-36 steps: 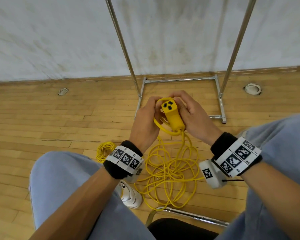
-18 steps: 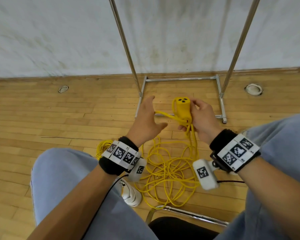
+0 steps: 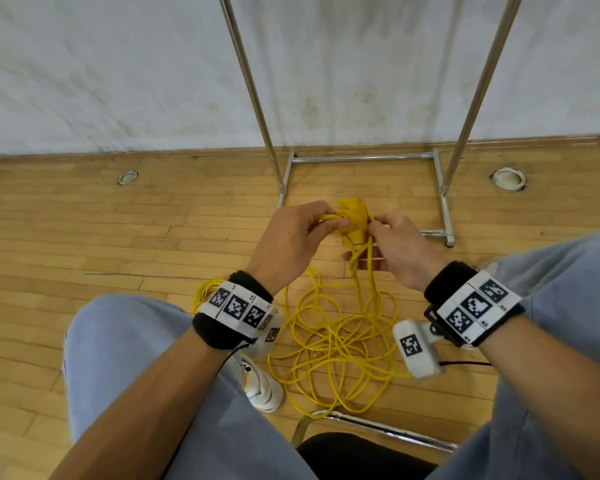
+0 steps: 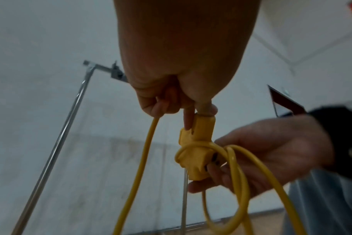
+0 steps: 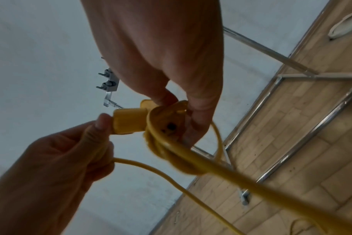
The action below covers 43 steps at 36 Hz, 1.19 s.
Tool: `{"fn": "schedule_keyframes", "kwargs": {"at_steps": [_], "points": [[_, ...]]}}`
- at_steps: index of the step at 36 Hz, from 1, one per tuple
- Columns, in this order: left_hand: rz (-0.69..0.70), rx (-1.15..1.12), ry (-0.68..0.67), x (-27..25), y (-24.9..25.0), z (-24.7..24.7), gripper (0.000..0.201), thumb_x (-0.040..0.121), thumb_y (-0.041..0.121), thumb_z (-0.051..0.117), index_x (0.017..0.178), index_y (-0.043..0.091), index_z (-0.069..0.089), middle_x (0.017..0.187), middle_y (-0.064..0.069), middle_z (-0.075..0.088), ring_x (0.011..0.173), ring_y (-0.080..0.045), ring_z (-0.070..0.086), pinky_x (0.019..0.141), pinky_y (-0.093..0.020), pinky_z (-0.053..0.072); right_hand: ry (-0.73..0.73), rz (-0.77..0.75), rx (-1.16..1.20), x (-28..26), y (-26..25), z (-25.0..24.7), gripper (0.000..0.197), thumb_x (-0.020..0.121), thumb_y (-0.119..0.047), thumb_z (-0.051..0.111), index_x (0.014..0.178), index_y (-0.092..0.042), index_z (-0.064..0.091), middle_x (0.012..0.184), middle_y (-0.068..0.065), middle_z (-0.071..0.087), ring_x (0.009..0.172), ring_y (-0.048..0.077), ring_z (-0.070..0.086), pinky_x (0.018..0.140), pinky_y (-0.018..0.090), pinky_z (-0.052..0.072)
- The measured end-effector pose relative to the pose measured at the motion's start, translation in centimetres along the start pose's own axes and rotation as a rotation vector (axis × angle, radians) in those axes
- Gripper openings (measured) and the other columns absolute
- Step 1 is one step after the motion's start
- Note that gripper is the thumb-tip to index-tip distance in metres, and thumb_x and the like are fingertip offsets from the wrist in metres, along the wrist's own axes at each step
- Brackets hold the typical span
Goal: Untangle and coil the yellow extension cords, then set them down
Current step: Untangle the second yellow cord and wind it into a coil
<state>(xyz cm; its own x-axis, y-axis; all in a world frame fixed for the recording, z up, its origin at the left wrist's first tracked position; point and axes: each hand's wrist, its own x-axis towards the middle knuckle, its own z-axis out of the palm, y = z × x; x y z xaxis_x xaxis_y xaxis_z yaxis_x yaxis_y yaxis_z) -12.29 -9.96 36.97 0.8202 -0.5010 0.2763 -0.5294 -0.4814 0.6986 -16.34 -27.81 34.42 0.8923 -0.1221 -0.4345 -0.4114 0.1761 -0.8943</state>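
Observation:
A yellow socket block [image 3: 353, 221] hangs in the air between my hands, with a loop of its yellow cord [image 4: 199, 145] wound round its middle. My left hand [image 3: 293, 233] pinches a strand of the cord [image 4: 149, 139] and touches the block's end [image 4: 203, 120]. My right hand [image 3: 395, 245] holds the block's other end [image 5: 171, 120] with fingers curled round it and the looped strands. The rest of the cord lies as a loose tangle [image 3: 340, 344] on the wooden floor between my knees. A second, small yellow coil [image 3: 205, 292] lies by my left wrist.
A chrome clothes rack base [image 3: 361, 159] and its two uprights [image 3: 253, 95] stand ahead against the white wall. My white shoe [image 3: 260, 386] is beside the tangle, a chrome chair rail [image 3: 388, 429] below it. Two round floor fittings [image 3: 508, 178] sit in the floor.
The left hand, open and apart half a second ago, has closed on a cord strand by the block. The block has tilted, its socket face turned away from the head camera.

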Motion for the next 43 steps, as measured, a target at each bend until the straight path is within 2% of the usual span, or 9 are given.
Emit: {"fn": "schedule_keyframes", "kwargs": {"at_steps": [6,12,16,21,28,31,33,35,43], "points": [[-0.028,-0.013,0.107,-0.1,-0.6,0.3,0.028,0.099,0.040,0.064,0.093,0.016,0.078,0.057,0.004,0.055,0.051,-0.011,0.042,0.051,-0.037,0.037,0.045,-0.037,-0.133,0.4,0.2,0.0,0.024,0.110,-0.011,0.038,0.111,-0.005,0.061,0.091,0.020,0.072,0.063,0.027,0.071,0.060,0.041,0.064],[-0.138,-0.258,0.496,0.8,0.5,-0.2,0.036,0.103,0.029,0.060,0.071,0.019,0.073,0.046,0.008,0.051,0.052,-0.002,0.045,0.054,-0.019,0.035,0.121,-0.031,-0.122,0.7,-0.4,-1.4,0.019,0.106,0.000,0.038,0.115,-0.010,0.052,0.104,0.024,0.071,0.061,0.026,0.072,0.049,0.032,0.057],[-0.336,-0.537,0.619,2.2,-0.9,-2.6,0.053,0.107,0.040,0.050,0.066,0.013,0.070,0.042,0.006,0.040,0.041,-0.010,0.032,0.047,-0.025,0.026,0.122,-0.027,-0.185,0.4,0.3,-1.7,0.016,0.108,-0.004,0.041,0.119,-0.012,0.049,0.111,0.023,0.069,0.066,0.025,0.069,0.057,0.041,0.061],[-0.437,-0.353,0.325,2.3,-2.9,-2.4,0.040,0.109,0.032,0.046,0.094,0.007,0.074,0.061,0.000,0.052,0.056,-0.012,0.048,0.053,-0.025,0.042,0.075,-0.059,-0.126,0.0,0.2,-1.1,0.015,0.109,-0.009,0.043,0.123,-0.010,0.050,0.109,0.019,0.072,0.068,0.024,0.072,0.054,0.034,0.060],[-0.572,0.201,-0.367,2.8,-3.5,1.3,0.079,0.093,0.055,0.055,0.151,0.005,0.034,0.155,-0.016,0.039,0.139,-0.033,0.041,0.113,-0.051,0.038,0.065,-0.098,0.107,-0.2,-1.5,-1.5,0.011,0.109,-0.010,0.047,0.118,-0.012,0.053,0.100,0.009,0.075,0.077,0.028,0.076,0.060,0.036,0.062],[-0.520,0.179,-0.436,1.9,-2.4,1.5,0.036,0.102,0.036,0.058,0.123,0.007,0.065,0.118,-0.008,0.071,0.104,-0.024,0.070,0.083,-0.038,0.056,0.028,-0.127,0.188,-0.1,-2.3,-1.7,0.014,0.109,-0.010,0.048,0.123,-0.009,0.053,0.097,0.007,0.076,0.082,0.031,0.077,0.064,0.038,0.062],[-0.528,0.044,-0.552,1.1,-1.4,1.5,0.036,0.105,0.035,0.053,0.096,0.006,0.073,0.087,-0.005,0.078,0.078,-0.020,0.075,0.061,-0.029,0.054,-0.014,-0.155,0.208,-0.2,-2.7,-1.6,0.015,0.109,-0.010,0.049,0.123,-0.007,0.053,0.095,0.006,0.077,0.085,0.033,0.076,0.066,0.039,0.063],[-0.561,-0.085,-0.670,0.6,-0.6,1.7,0.041,0.107,0.037,0.049,0.099,0.005,0.074,0.088,-0.005,0.079,0.078,-0.017,0.076,0.060,-0.025,0.054,-0.051,-0.170,0.231,-0.3,-3.1,-1.3,0.015,0.109,-0.010,0.049,0.123,-0.007,0.053,0.093,0.005,0.077,0.083,0.031,0.076,0.067,0.040,0.063],[-0.629,-0.631,-0.319,1.2,-1.4,2.2,0.035,0.108,0.025,0.048,0.131,0.002,0.062,0.121,-0.010,0.073,0.107,-0.028,0.073,0.087,-0.037,0.059,-0.078,-0.206,0.127,-0.6,-3.3,-0.7,0.013,0.110,-0.016,0.048,0.121,-0.017,0.052,0.111,0.003,0.077,0.087,0.024,0.076,0.057,0.031,0.055]]}}
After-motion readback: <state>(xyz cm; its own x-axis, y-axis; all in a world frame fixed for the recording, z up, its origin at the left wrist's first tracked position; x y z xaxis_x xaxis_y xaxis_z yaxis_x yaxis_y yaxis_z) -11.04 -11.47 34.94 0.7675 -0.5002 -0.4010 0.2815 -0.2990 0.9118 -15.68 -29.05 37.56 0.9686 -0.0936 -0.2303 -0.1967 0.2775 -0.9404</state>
